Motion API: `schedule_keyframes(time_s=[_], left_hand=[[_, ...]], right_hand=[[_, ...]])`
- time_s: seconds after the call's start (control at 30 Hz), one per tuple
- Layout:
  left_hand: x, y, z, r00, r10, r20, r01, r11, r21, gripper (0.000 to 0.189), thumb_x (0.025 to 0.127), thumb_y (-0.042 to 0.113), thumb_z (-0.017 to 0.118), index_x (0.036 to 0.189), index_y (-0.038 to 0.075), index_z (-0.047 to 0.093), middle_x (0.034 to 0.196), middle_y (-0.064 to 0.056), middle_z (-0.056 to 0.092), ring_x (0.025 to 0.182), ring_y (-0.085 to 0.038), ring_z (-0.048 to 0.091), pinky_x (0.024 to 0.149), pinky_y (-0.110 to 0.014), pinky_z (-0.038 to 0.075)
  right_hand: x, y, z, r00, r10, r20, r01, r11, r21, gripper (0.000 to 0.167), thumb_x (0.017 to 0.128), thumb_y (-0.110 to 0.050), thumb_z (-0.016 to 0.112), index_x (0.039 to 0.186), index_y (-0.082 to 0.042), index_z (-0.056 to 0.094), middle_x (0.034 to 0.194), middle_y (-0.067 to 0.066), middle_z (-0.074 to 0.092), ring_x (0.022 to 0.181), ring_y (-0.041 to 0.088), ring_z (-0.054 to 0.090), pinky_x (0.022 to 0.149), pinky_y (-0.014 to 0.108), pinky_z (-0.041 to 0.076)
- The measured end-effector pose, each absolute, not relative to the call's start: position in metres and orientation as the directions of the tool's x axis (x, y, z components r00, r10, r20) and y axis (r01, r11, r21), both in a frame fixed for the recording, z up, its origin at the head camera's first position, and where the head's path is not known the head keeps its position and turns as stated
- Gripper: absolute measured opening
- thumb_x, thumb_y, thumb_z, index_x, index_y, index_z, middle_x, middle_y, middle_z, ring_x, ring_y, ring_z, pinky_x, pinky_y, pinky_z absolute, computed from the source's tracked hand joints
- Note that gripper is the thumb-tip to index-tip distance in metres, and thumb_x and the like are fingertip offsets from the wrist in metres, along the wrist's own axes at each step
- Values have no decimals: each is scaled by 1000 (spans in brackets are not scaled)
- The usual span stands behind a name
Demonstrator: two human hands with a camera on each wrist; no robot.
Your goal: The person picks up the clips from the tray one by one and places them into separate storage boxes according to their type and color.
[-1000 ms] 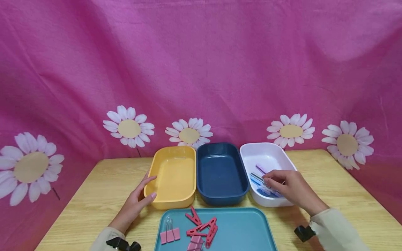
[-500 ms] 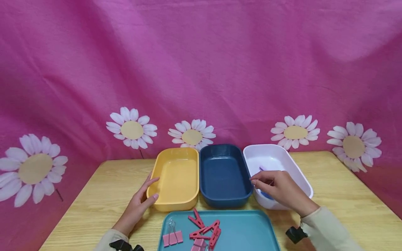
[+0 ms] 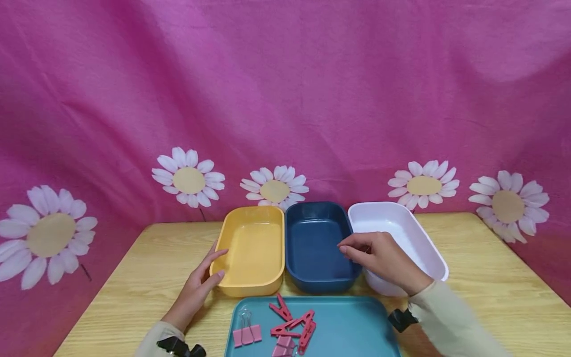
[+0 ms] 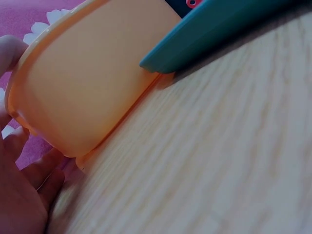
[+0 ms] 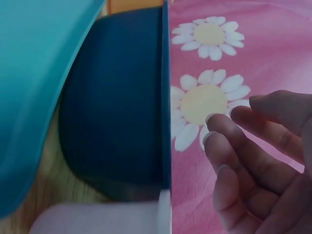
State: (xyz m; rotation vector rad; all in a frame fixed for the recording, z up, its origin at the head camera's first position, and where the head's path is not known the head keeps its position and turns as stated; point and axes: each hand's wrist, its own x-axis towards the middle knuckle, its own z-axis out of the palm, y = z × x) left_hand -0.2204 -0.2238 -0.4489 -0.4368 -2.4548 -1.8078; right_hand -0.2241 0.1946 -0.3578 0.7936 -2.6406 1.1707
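My left hand [image 3: 196, 285] holds the near-left corner of a yellow bin [image 3: 250, 258], one finger hooked over its rim and others against the outside wall in the left wrist view. My right hand [image 3: 379, 255] hovers above the right edge of a dark blue bin [image 3: 316, 248]; its fingers [image 5: 222, 146] are loosely bent with nothing between them in the right wrist view. To the right stands a white bin [image 3: 415, 233], its near part covered by that hand. A teal tray [image 3: 348, 327] in front bears red clothespins [image 3: 305, 334] and pink binder clips [image 3: 247, 336].
The three bins stand side by side at the back of a wooden table [image 3: 120, 297]. A pink cloth [image 3: 285, 99] with white flowers hangs right behind them. The tray lies close to the near sides of the bins.
My right hand has moved left, from inside the white bin among small blue and purple items to over the blue bin's edge. My left hand stays at the yellow bin.
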Motion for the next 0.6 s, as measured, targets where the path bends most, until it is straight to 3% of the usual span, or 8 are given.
schedule_keyframes(time_s=[0.43, 0.6], left_hand=[[-221, -227, -449, -960, 200, 193, 242, 258, 935, 45, 99, 22, 55, 142, 18, 45, 162, 1, 8, 147, -24, 6, 100, -5, 25], [-221, -226, -448, -965, 196, 176, 227, 281, 932, 46, 98, 25, 56, 143, 21, 45, 162, 3, 8, 147, -23, 6, 99, -5, 25]], right_hand=[[-226, 165, -351, -804, -501, 320, -558, 451, -697, 17, 90, -22, 69, 104, -13, 74, 88, 2, 73, 77, 21, 68, 66, 27, 56], [-222, 156, -347, -827, -505, 248, -500, 457, -736, 20, 91, -27, 68, 105, -14, 74, 94, 0, 73, 80, 20, 66, 69, 28, 56]])
